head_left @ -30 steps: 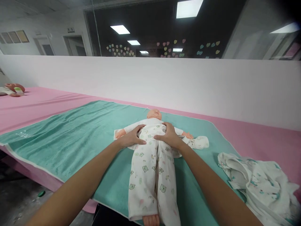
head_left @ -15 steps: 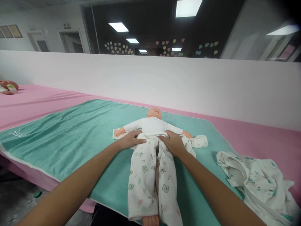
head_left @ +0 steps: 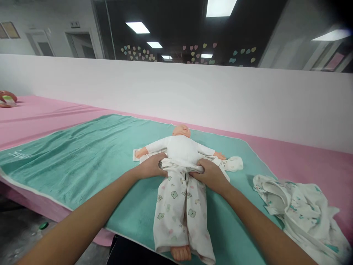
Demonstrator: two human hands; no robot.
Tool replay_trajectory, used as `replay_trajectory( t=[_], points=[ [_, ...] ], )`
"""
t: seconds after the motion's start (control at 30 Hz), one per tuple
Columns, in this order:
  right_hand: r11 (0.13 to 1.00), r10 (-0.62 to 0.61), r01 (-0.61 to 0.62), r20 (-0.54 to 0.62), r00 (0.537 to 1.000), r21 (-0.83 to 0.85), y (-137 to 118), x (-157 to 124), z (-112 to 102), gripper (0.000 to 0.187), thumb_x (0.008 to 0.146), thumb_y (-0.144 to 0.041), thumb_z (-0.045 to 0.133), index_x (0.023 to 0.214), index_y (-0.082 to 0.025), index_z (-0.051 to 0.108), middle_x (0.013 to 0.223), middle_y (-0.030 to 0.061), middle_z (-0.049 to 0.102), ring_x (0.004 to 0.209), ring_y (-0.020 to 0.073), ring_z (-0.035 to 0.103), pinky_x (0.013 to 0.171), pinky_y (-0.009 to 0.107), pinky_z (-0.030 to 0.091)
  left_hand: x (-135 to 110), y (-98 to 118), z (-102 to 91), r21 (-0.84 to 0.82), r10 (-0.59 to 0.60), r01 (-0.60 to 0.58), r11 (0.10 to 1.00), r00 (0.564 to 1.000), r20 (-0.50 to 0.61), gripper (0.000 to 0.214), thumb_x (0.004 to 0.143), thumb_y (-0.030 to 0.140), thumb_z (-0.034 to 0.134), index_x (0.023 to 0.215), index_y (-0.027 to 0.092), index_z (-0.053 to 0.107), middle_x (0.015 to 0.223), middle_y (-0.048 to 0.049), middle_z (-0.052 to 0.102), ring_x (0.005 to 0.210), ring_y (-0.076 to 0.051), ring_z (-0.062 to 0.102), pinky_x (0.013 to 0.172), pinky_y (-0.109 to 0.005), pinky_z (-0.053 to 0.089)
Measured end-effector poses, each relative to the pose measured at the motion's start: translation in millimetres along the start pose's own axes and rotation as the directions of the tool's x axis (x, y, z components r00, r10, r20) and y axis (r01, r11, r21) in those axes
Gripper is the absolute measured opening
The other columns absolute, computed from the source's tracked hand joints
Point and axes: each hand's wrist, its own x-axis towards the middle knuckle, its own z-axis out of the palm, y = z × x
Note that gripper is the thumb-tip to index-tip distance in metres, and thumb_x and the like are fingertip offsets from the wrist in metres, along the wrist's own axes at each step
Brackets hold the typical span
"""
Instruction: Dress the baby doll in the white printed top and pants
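A baby doll (head_left: pixel 180 147) lies face up on a teal towel (head_left: pixel 91 154), its white upper body bare of the printed garment. White printed pants (head_left: pixel 180 209) cover its legs, with a foot (head_left: pixel 180 253) showing at the bottom. My left hand (head_left: pixel 151 166) grips the waistband at the doll's left side. My right hand (head_left: pixel 211 173) grips the bunched waistband on the other side. Both hands are closed on the cloth. Under the doll's arms lies a spread printed top (head_left: pixel 231 163).
A crumpled white printed cloth (head_left: pixel 300 213) lies at the right on the pink table cover (head_left: pixel 303 162). A white partition wall (head_left: pixel 220 95) runs behind the table. A small object (head_left: pixel 7 99) sits at the far left. The table's front edge is close to me.
Both hands have drawn the pants' waistband down from the doll's chest to its waist, baring the white torso. The camera has tilted slightly.
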Motion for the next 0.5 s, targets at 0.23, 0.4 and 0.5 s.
replay_trajectory(
  t=[0.23, 0.4, 0.5],
  points=[
    [0.998, 0.002, -0.010, -0.155, 0.988, -0.054, -1.7, -2.7, 5.1, 0.024, 0.073, -0.028, 0.051, 0.058, -0.020, 0.035, 0.053, -0.0042, 0.042, 0.054, 0.0119, 0.040, 0.053, 0.024, 0.022, 3.5, -4.4, 4.5, -0.127, -0.038, 0.032, 0.991, 0.998, -0.049, 0.024, 0.063, 0.038, 0.064, 0.071, 0.016, 0.059, 0.069, 0.0024, 0.059, 0.070, -0.017, 0.054, 0.060, -0.023, 0.036],
    [0.988, 0.108, -0.092, -0.130, 0.986, 0.120, -0.7, -2.0, 4.6, 0.020, 0.075, -0.035, 0.052, 0.064, -0.021, 0.041, 0.058, -0.0048, 0.047, 0.057, 0.0127, 0.043, 0.054, 0.024, 0.027, 6.4, -2.7, 7.3, -0.211, -0.075, 0.066, 0.975, 0.997, -0.033, 0.025, 0.060, 0.036, 0.066, 0.075, 0.016, 0.059, 0.072, 0.0022, 0.059, 0.071, -0.017, 0.054, 0.060, -0.023, 0.037],
    [0.973, 0.163, -0.149, -0.073, 0.984, 0.174, -2.2, -4.7, -1.1, 0.026, 0.075, -0.047, 0.053, 0.072, -0.022, 0.047, 0.067, -0.0040, 0.050, 0.061, 0.0138, 0.046, 0.054, 0.024, 0.030, 3.1, 2.2, 2.6, -0.226, -0.072, 0.072, 0.971, 0.997, 0.010, 0.033, 0.061, 0.038, 0.065, 0.085, 0.016, 0.059, 0.080, 0.0010, 0.060, 0.078, -0.019, 0.055, 0.064, -0.025, 0.040]
  ],
)
